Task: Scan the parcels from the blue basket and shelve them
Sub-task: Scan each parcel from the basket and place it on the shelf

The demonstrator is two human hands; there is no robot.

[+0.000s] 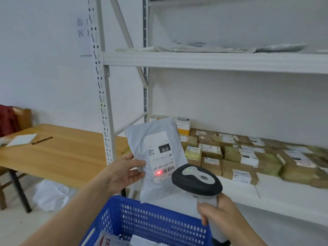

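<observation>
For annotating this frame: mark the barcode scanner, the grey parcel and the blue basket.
barcode scanner (197, 178): head view, on the top of its dark head.
grey parcel (159, 157): head view, on its white label.
blue basket (150, 221): head view, on its far mesh wall.

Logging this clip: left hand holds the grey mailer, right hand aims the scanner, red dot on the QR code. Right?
No: the head view shows the red dot on the grey mailer's barcode, not the QR code; the rest holds.

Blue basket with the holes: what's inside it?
Inside the blue perforated plastic basket lie a wrapped parcel with red print and a white parcel; the rest is cut off below the frame.
</observation>
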